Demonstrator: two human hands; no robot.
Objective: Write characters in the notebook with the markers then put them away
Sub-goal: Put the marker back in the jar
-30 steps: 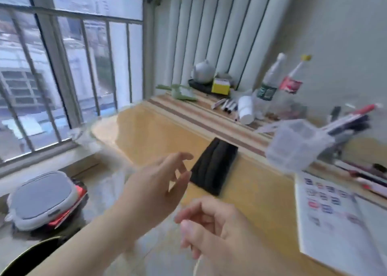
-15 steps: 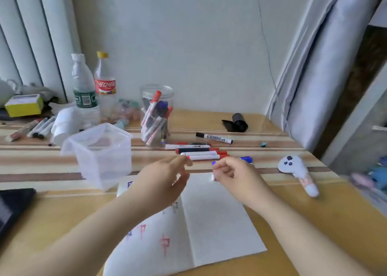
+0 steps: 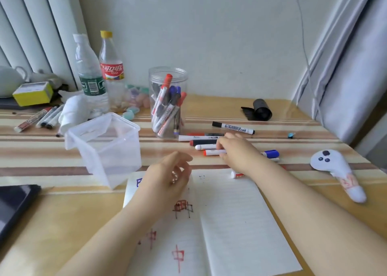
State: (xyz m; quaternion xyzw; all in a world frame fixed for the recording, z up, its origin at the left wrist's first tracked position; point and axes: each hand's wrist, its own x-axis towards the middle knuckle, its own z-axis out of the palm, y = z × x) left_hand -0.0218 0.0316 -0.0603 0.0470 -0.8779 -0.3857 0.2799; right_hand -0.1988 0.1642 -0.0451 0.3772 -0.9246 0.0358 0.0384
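Roughly seven loose markers [image 3: 233, 126], one notebook [image 3: 240, 219].

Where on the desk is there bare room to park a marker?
Bare desk lies between the blue-capped marker and the white controller; also left of the notebook. Crowded: the loose markers under the right hand.

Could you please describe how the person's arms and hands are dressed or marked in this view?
Both forearms are bare as far as the frame shows: no sleeves, gloves, watch or bracelet appear. The left hand and right hand carry no visible rings or ink marks, though fine detail is soft.
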